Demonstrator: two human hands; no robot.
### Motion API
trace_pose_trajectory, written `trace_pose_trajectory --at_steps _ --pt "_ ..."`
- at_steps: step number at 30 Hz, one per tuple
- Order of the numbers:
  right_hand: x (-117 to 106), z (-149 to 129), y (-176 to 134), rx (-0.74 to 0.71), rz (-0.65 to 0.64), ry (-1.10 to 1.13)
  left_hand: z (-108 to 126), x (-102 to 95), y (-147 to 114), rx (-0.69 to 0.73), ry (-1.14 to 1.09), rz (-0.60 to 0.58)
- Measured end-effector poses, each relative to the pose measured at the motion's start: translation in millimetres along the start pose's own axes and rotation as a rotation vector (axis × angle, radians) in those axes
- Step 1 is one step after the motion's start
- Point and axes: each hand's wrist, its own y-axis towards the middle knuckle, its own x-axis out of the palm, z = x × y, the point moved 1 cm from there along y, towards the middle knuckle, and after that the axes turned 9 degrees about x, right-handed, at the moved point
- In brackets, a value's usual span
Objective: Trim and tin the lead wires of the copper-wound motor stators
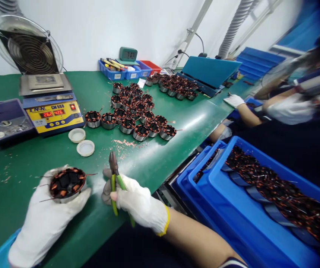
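Observation:
My left hand (44, 219), in a white glove, is closed around a motor stator (68, 184) with copper windings, a black inside and a metal outer ring. Thin wire ends stick out from its sides. A pair of cutting pliers (113, 163) with green handles is held upright in my right hand (139, 203), which wears a white glove with grey fingertips and a yellow cuff. The plier tips stand apart from the stator, to its right. Beyond both hands, several more stators (141, 132) are grouped on the green table (115, 147), with copper wire clippings (127, 143) in front of them.
A yellow-faced solder pot (55, 115) and a purple tray (2, 123) are at the left, near two white lids (85, 148). Blue crates (215, 190) of stators stand right of the table edge. A co-worker's gloved hand (234, 100) rests farther along the table.

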Motion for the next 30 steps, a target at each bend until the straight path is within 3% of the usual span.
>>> trace_pose_trajectory --at_steps 4,9,15,23,30 --pt "-0.7 -16.0 -16.8 0.13 -0.068 -0.27 -1.2 -4.5 0.9 0.127 0.131 0.102" --pt "2.7 -33.5 -26.8 0.336 -0.024 -0.479 0.0 -5.5 1.9 0.206 0.077 0.141" --pt "6.2 -28.9 -20.1 0.312 0.001 -0.509 -11.1 -8.6 5.1 0.206 0.171 0.1" --pt "9.7 -25.9 -19.4 0.298 0.002 -0.471 -3.8 -5.4 -1.5 0.25 0.123 0.048" --pt "9.4 -23.7 -19.9 0.285 -0.01 -0.409 -13.4 -8.0 2.1 0.359 0.171 0.083"
